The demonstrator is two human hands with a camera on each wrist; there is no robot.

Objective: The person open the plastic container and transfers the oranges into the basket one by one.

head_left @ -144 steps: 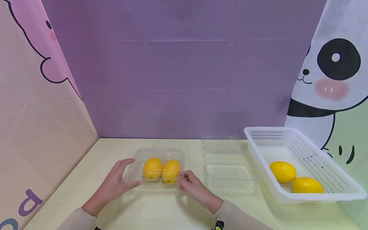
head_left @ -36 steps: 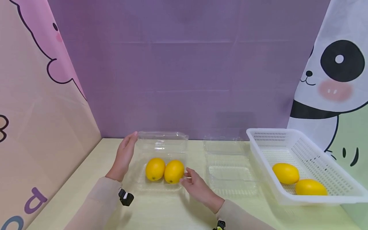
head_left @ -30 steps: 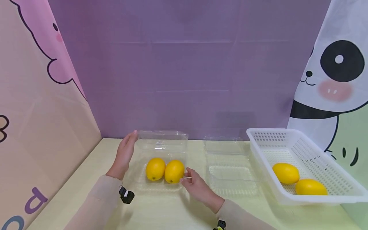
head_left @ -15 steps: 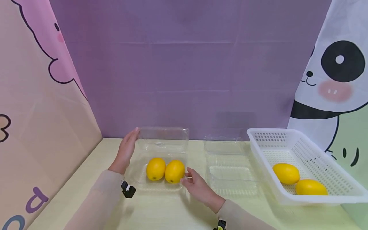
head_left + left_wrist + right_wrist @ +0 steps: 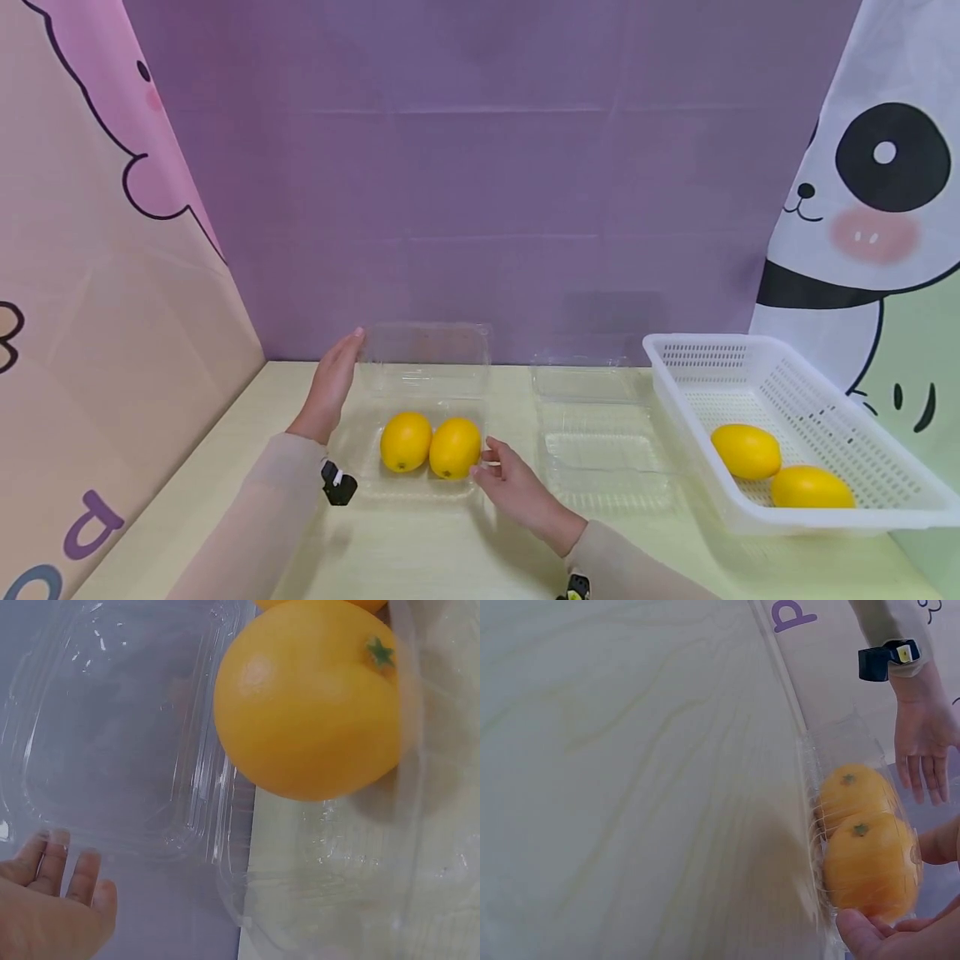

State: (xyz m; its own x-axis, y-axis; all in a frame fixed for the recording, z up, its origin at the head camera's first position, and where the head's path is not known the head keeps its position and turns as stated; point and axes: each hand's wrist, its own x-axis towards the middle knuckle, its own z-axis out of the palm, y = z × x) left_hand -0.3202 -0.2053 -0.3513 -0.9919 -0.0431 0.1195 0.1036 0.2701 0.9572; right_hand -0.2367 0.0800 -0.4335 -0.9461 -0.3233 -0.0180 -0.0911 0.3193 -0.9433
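Two oranges (image 5: 406, 442) sit side by side in the base of a clear plastic clamshell box (image 5: 420, 492). Its lid (image 5: 425, 348) stands raised at the back. My left hand (image 5: 331, 383) has its fingers extended, with fingertips at the lid's left edge; the left wrist view shows those fingers (image 5: 82, 879) right at the lid rim. My right hand (image 5: 517, 492) rests by the base's right end, fingers loosely bent and spread. In the right wrist view its thumb (image 5: 859, 934) lies at the near corner, beside the closer orange (image 5: 874, 862).
A second clear clamshell box (image 5: 603, 450) stands opened just right of the first. At the far right a white perforated basket (image 5: 877, 433) holds two yellow fruits (image 5: 746, 451). A purple cloth (image 5: 480, 183) hangs behind the table (image 5: 420, 550), and printed panels flank it.
Several seconds ago the lid lay over the oranges, with my right hand pinching its front corner. It has since swung up and back, my left hand rising with it; lately my right hand stays put.
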